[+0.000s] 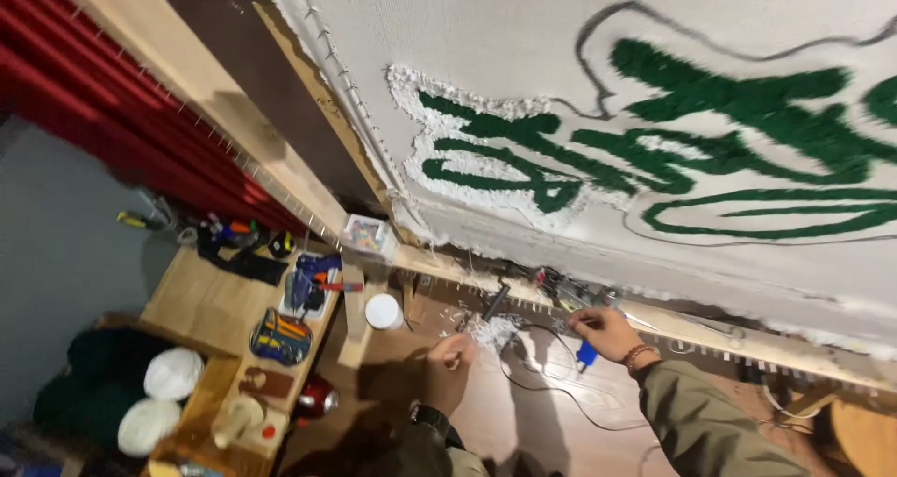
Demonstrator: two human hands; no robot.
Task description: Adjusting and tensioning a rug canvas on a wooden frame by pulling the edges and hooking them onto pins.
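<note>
1. A person leans in under a stretched white cloth [523, 28] on a wooden frame [234, 122], where a green and white tufted design [523, 155] fills the upper right of the frame.
2. The left hand [450, 357], low at centre, is curled into a loose fist near a heap of white yarn scraps [491, 330] on the floor; whether its grip closes on anything cannot be told from this angle.
3. The right hand [605, 331], just right of centre, pinches something small near the frame's lower rail [691, 332], with a blue clip-like object [586, 354] hanging just below it and a thin black cord [551, 388] looping across the floor beneath.
4. A dark tool [496, 301] juts down from the rail between the two hands.
5. The step in hand looks like tidying or handling loose ends along the bottom edge of the cloth, with both hands beside the scraps.
6. Any further move there would call for a careful pinch, since the rail carries a row of sharp tacks.
7. At lower left, a wooden worktop [196, 299] holds a white cup [383, 311], scissors and pens; white yarn balls [173, 372] sit below it.
</note>
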